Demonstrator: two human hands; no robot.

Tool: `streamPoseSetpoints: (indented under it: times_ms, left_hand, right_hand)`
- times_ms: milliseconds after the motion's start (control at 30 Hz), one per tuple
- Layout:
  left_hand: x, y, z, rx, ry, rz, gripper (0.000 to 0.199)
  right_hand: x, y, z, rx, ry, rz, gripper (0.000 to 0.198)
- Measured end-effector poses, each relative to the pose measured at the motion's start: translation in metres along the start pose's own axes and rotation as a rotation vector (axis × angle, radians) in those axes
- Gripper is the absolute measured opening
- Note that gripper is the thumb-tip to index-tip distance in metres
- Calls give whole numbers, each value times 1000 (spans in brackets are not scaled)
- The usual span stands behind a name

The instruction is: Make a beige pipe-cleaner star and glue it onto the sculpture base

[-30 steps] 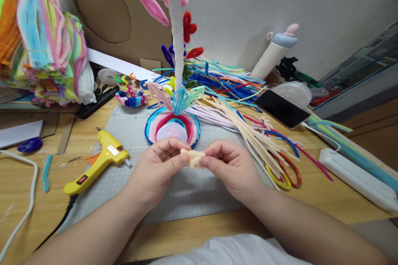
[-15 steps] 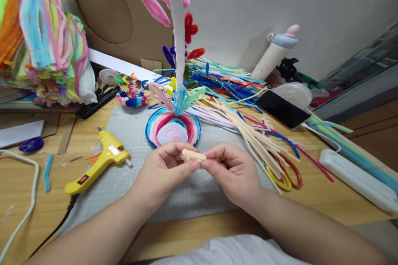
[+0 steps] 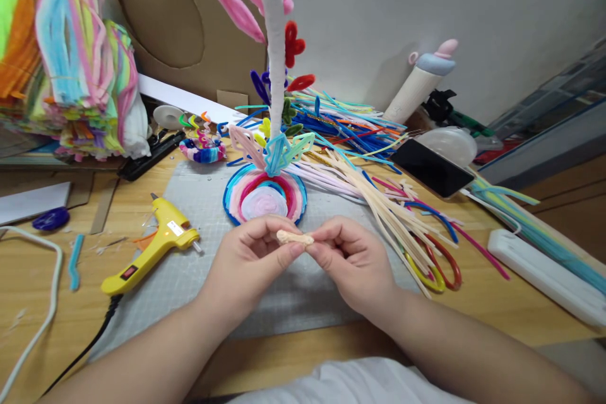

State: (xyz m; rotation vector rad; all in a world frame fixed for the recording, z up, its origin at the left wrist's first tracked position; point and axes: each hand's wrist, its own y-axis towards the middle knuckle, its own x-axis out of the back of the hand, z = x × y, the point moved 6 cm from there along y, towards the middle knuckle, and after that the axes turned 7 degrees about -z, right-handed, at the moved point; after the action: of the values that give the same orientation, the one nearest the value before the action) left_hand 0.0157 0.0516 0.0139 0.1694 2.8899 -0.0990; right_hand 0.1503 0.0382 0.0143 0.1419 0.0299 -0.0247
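Observation:
Between my hands is a small cream pipe cleaner piece (image 3: 294, 238), folded or coiled into a short bundle. My left hand (image 3: 255, 259) pinches its left part with thumb and fingers. From the other side, my right hand (image 3: 350, 262) pinches its right end, the two thumbs nearly touching. Just behind the hands lies a round base (image 3: 262, 202) of coiled pipe cleaners in blue, pink, red and white. A white wrapped stem (image 3: 274, 44) rises near it, with pink, red, purple and green flower and leaf shapes along it. Pastel folded petals (image 3: 274, 154) surround the stem's foot.
A yellow glue gun (image 3: 156, 243) lies at left on the grey cutting mat (image 3: 199, 303). Cream pipe cleaners (image 3: 379, 202) spread at right, near a phone (image 3: 432, 167) and a white power strip (image 3: 544, 274). Bundled pipe cleaners (image 3: 71, 63) stand back left; a white bottle (image 3: 416, 85) leans behind.
The cream piece has been turned slightly and looks flatter and narrower between my fingers. Both hands keep their pinch. The whole view has shifted a little.

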Motion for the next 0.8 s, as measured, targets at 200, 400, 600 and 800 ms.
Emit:
streamPoseSetpoints:
  times_ms: [200, 400, 600, 800]
  left_hand:
    - [0, -1, 2, 19, 6, -22, 12]
    - [2, 0, 2, 61, -10, -67, 11]
    - [11, 4, 3, 98, 117, -105, 15]
    - [2, 3, 0, 101, 372, 136, 10]
  right_hand:
    - [0, 3, -2, -23, 39, 25, 11]
    - [2, 2, 4, 107, -206, 50, 7]
    - [-5, -6, 34, 617, -731, 291, 13]
    - [-5, -6, 42, 691, -775, 423, 19]
